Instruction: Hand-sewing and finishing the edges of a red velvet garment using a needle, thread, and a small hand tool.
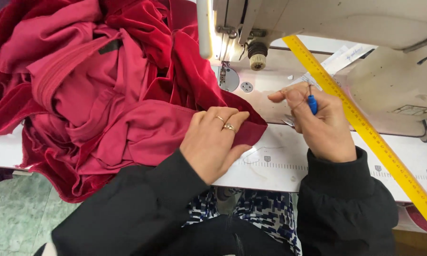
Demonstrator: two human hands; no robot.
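Two hands: left hand [213, 142] flat on crumpled crimson velvet [104, 90], right hand [318, 121] pinching perhaps snips [312, 104].

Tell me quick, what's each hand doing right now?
Left hand: open, flat on the red fabric.
Right hand: closed on a blue-handled tool.

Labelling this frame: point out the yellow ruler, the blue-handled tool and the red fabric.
yellow ruler [365, 125]: head view, mid-length of its face.
blue-handled tool [312, 104]: head view, blue handle in the right hand.
red fabric [104, 85]: head view, middle of the heap.
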